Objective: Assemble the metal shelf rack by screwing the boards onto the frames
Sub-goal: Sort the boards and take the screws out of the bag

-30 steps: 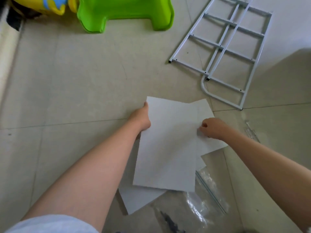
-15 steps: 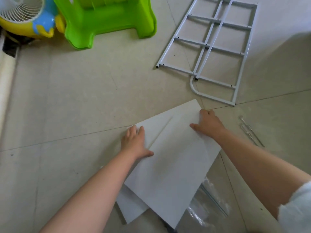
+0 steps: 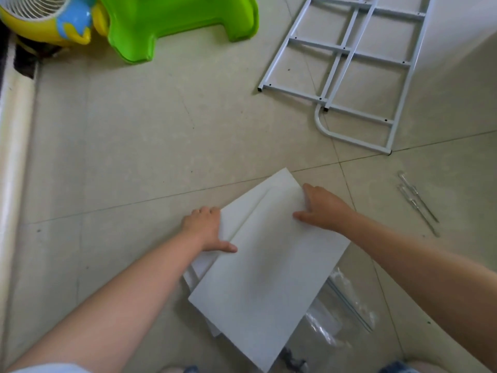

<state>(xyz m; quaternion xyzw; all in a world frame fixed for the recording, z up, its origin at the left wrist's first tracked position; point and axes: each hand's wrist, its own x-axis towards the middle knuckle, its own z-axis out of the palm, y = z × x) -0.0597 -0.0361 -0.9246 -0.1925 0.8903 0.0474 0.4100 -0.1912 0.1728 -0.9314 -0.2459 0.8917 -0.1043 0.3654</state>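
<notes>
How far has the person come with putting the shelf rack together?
Done: nothing is joined yet. The white metal ladder-shaped frames lie flat on the tiled floor, apart from the boards.
In hand: the left hand and right hand rest on the stacked white rectangular boards.
Left: every screw joint; the two clear-handled screwdrivers lie untouched.

The person is wearing a white short sleeve (image 3: 45, 368), showing bare forearms, and blue denim (image 3: 398, 367) at the knees.
</notes>
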